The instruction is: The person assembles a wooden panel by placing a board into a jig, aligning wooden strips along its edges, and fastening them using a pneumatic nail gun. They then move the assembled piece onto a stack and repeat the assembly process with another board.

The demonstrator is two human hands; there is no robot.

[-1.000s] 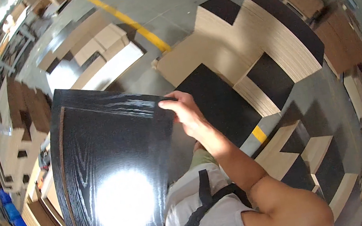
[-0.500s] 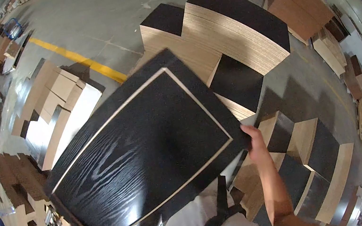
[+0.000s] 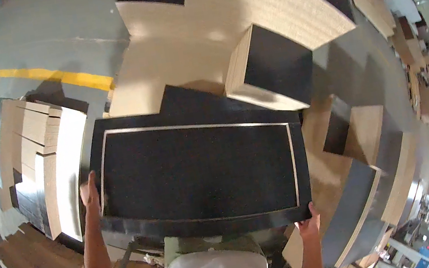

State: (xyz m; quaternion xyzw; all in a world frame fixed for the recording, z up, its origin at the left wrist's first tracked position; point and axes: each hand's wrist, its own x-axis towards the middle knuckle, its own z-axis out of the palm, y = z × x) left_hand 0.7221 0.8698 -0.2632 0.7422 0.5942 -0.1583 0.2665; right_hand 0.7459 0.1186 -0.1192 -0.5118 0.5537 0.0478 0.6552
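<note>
A black rectangular wooden panel point(image 3: 198, 173), with a thin pale line framing its middle, lies across the front of my body. My left hand point(image 3: 89, 190) grips its left edge, partly hidden by the panel. At the near right corner my right hand point(image 3: 309, 222) is closed on it, the thumb on the edge and the other fingers mostly underneath. Just beyond the far edge, another black surface point(image 3: 186, 100) shows; whether the panel touches it I cannot tell. A block-like stack of black-topped boards point(image 3: 278, 69) stands behind the panel's far right side.
Larger stacks of black-topped boards point(image 3: 283, 3) with pale edges rise at the far side. More stacked boards point(image 3: 365, 134) stand to my right. On the left are pale and white stacked boards point(image 3: 46, 128) and brown cut-out pieces point(image 3: 35, 266). A yellow line point(image 3: 54, 75) crosses the grey floor.
The panel has swung from a steep tilt to nearly level across the view, its right end coming nearer. Both hands keep their hold. The far stacks now appear closer.
</note>
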